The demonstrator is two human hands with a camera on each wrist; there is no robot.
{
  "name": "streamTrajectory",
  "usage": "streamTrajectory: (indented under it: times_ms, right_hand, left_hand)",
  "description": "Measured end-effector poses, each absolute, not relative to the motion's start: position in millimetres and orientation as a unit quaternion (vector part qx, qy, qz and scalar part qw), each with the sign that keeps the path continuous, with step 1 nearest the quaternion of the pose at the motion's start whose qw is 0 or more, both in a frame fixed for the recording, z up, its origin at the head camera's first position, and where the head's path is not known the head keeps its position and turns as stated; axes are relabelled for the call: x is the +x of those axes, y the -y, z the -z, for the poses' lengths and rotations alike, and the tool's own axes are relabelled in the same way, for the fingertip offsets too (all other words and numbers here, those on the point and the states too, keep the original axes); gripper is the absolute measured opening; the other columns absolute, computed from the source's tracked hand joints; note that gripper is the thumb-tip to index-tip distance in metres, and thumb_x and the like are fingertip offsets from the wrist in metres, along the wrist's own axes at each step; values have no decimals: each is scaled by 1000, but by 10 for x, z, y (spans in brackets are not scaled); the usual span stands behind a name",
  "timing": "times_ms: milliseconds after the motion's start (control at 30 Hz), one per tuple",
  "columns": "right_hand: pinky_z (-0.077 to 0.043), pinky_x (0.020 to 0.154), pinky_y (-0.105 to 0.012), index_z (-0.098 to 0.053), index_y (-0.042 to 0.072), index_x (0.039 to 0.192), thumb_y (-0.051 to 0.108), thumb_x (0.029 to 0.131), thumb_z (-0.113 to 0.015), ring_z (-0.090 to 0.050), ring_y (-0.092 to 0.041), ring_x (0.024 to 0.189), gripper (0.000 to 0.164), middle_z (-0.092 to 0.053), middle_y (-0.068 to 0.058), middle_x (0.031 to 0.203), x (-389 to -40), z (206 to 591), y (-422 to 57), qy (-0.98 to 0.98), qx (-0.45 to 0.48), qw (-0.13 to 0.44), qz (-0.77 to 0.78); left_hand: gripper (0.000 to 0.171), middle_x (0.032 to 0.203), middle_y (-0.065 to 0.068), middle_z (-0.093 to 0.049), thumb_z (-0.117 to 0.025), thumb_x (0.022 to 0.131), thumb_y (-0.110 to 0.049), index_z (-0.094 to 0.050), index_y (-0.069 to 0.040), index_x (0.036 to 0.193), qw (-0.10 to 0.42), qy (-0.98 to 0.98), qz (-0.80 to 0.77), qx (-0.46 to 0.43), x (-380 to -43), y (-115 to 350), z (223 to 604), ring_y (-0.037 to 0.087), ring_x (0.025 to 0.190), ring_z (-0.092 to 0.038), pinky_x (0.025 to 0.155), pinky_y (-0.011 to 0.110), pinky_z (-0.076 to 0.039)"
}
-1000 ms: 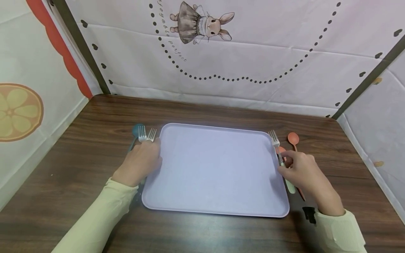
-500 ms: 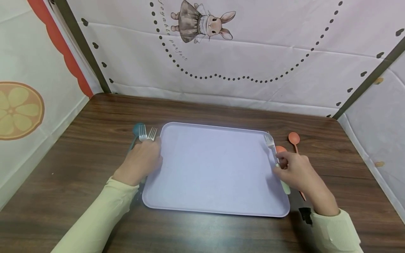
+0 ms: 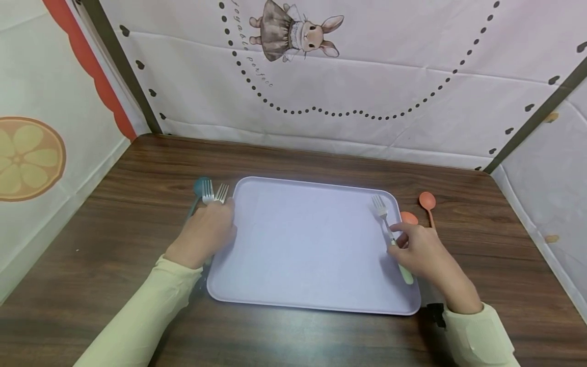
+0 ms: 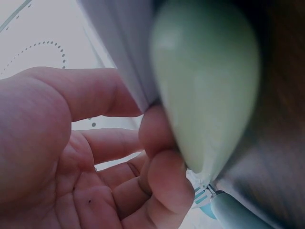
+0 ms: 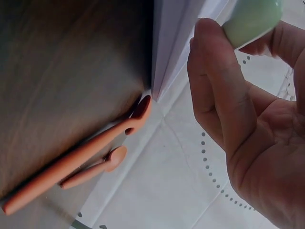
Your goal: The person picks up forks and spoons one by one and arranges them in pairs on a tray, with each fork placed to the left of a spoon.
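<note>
While the right hand (image 3: 419, 252) pinches a green-handled fork (image 3: 382, 211) over the right part of the tray (image 3: 302, 250), the left hand (image 3: 204, 234) is at the tray's left edge, fingertips touching a green handle (image 4: 205, 86); whether that grip closes on it, I cannot tell. Two more forks (image 3: 208, 192) and a teal spoon (image 3: 200, 187) show just beyond. Two orange spoons (image 3: 427, 200) lie right of the tray on the table (image 3: 293, 336).

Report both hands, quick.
Left hand: at a green handle; grip cannot be told.
Right hand: holding a fork.
</note>
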State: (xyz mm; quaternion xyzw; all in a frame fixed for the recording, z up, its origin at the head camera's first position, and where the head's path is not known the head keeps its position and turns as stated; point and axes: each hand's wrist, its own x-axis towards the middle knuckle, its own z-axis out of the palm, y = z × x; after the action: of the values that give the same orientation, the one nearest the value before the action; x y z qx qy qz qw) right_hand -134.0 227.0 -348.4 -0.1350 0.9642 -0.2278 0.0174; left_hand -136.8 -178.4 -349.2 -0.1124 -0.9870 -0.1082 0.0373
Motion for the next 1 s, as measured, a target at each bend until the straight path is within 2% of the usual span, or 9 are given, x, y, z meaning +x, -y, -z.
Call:
streamTrajectory:
  times_ms: [233,500,1000]
  right_hand:
    - [-48,52,-33,-64,-1,107,11,69,-63,-54,-11,58,40,-63,-3,70,-1334,3510,-2242,-967,-146,7,209]
    - [-51,50,-32,-61,-2,112,12,74,-62,-57,-14,64,41,-64,-8,78,-1322,3531,-2188,-963,-118,50,237]
    - [-50,53,-34,-64,-2,105,16,78,-67,-56,-13,63,32,-66,-3,73,-1314,3545,-2101,-962,-133,33,237]
  left_hand:
    - [27,65,17,-47,-46,82,-5,-50,11,103,36,987,110,-110,-1373,1775,3489,26,50,-48,41,44,-45]
    - [27,64,16,-47,-46,81,-4,-50,12,103,43,986,108,-116,-1365,1767,3474,25,48,-48,39,42,-45]
    - [30,64,16,-47,-46,82,-4,-49,14,106,36,987,108,-113,-1354,1768,3462,24,48,-48,40,42,-45]
